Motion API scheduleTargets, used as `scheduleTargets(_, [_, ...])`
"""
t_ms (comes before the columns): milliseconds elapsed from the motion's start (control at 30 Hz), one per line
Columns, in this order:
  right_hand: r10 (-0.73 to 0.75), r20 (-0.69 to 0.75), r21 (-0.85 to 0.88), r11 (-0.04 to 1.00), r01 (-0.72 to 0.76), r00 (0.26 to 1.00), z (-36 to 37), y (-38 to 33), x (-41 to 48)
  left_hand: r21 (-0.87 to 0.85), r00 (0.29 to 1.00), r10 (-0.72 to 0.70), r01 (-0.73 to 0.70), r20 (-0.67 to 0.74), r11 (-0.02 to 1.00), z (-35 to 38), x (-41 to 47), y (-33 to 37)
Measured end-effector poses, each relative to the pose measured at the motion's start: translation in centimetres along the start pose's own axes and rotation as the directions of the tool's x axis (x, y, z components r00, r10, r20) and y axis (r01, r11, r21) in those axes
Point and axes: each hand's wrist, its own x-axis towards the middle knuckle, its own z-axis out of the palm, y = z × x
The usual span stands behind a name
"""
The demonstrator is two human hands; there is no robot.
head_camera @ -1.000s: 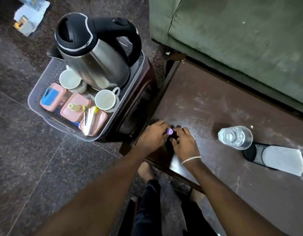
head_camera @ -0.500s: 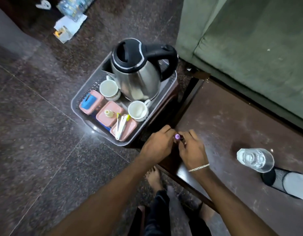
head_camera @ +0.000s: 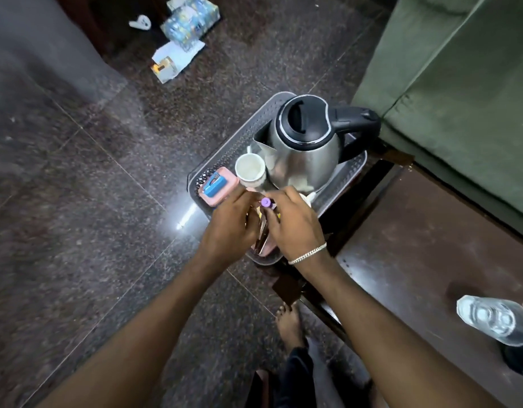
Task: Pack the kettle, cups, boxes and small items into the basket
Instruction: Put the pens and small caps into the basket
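A small purple-capped item (head_camera: 265, 202) is held over the grey basket (head_camera: 225, 148), pinched between the fingertips of the left hand (head_camera: 233, 228) and the right hand (head_camera: 295, 225). Only its cap is visible; the body below is hidden by the fingers, so its exact kind cannot be told. It is judged to be light, stiff and smooth (a thing easily dropped rather than broken), best taken by the sides just under the cap, as appears to be done here.

Both hands are closed around it, knuckles up, wrists bent slightly downward, the forearms converging from 7 and 5 o'clock. A bracelet (head_camera: 307, 256) is worn on the right wrist.

Within the basket, the steel kettle (head_camera: 304, 148) stands at 1 o'clock of the hands, its black handle turned toward 3 o'clock. It would be heavy and slick-sided, to be lifted by the handle only. A white cup (head_camera: 250, 171) stands touching the kettle's spout side at 12 o'clock of the hands; it is presumably fragile. A pink box (head_camera: 217, 187) with a blue object on its lid lies at 10 o'clock, just beside the left hand. A further pink box (head_camera: 266, 248) is partly seen beneath the hands.

A clear glass (head_camera: 495, 319) remains on the dark table (head_camera: 416, 260) at 4 o'clock, well apart.
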Motion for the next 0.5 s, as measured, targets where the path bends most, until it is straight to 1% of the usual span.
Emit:
scheduleTargets(133, [0.066, 0.119, -0.157, 0.986, -0.047, 0.991, 1.8, -0.5, 2.7, 0.104, 0.978, -0.209, 0.209, -0.007, 0.972, 0.1, 0.5, -2.5])
scheduleTargets(200, [0.103, 0.170, -0.206, 0.976, -0.067, 0.980, 2.3, -0.5, 3.7, 0.133, 0.962, -0.274, 0.271, 0.004, 0.953, 0.3, 1.0, -3.3])
scheduleTargets(267, [0.118, 0.209, -0.242, 0.968, -0.065, 0.971, 2.7, -0.8, 4.3, 0.141, 0.958, -0.286, 0.280, 0.029, 0.950, 0.5, 1.3, -3.6])
scheduleTargets(367, [0.119, 0.236, -0.277, 0.960, -0.050, 0.964, 3.1, -1.2, 4.9, 0.179, 0.963, -0.263, 0.250, 0.051, 0.952, 0.9, 1.4, -3.7])
scheduleTargets(500, [0.111, 0.278, -0.261, 0.965, -0.037, 0.954, 3.2, -1.0, 5.3, 0.209, 0.967, -0.252, 0.241, 0.030, 0.948, 1.0, 1.3, -4.2])
